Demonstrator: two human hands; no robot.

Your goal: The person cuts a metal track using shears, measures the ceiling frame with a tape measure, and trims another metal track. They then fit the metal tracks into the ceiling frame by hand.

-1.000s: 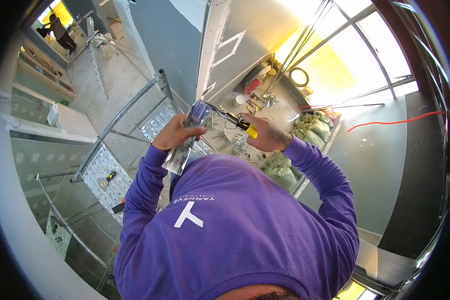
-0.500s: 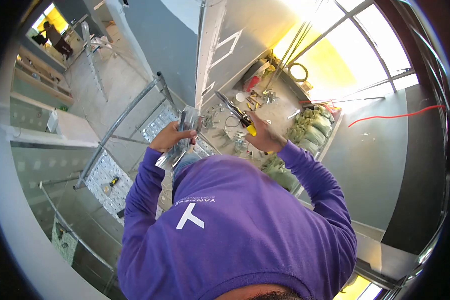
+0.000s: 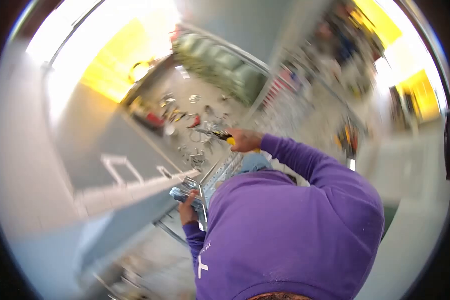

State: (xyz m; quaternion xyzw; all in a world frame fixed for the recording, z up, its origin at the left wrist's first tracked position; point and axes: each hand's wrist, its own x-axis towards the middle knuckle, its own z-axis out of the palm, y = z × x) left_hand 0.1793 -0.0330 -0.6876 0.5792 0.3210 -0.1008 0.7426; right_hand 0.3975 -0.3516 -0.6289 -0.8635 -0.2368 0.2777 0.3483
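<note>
My right hand [image 3: 246, 140] is closed around the handles of tin snips [image 3: 219, 135] with black and yellow grips. The blades point left, over the cluttered floor. Lower and to the left, my left hand [image 3: 188, 210] grips several shiny metal strips [image 3: 189, 194], blurred at their ends. A metal rail [image 3: 203, 197] of the scaffold runs just beside that hand. The strips and the snips are apart from each other.
Below lie scattered metal offcuts [image 3: 197, 157] and tools. Stacked green sacks [image 3: 225, 62] line a wall at the top. A perforated scaffold platform [image 3: 226, 170] is under me. At left is a grey wall with a white frame outline [image 3: 121, 169]. Much of the scene is motion-blurred.
My head and body have turned sharply to the right, so the sacks and window swing leftward in view. Both hands keep their hold on the snips and the metal strips.
</note>
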